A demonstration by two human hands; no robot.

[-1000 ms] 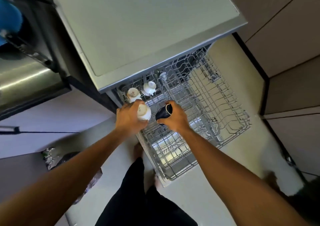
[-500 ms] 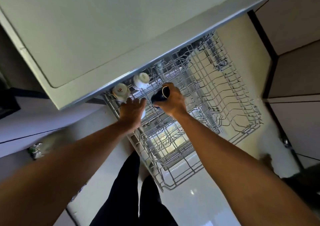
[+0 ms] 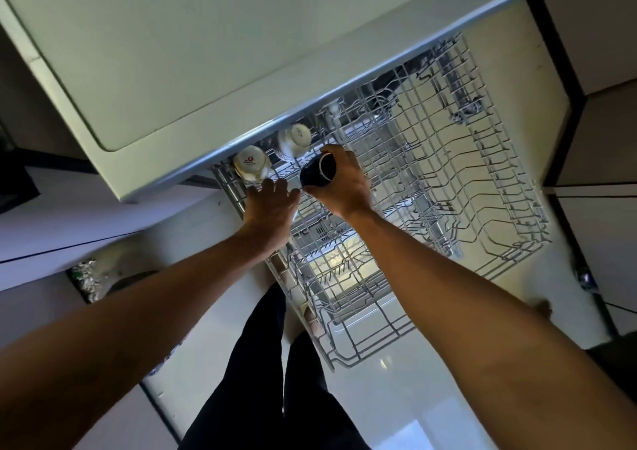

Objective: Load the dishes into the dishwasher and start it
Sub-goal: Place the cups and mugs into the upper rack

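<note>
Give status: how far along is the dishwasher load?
Early. Done: white logo cup and second white cup sit inverted at a corner of the rack. In hand: right hand grips dark cup above the rack; left hand flat beside it. Left: seat it, push rack in, start.

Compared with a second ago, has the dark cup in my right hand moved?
Yes. The dark cup in the right hand shifted toward the back of the rack, closer to the nearest white cup.
</note>
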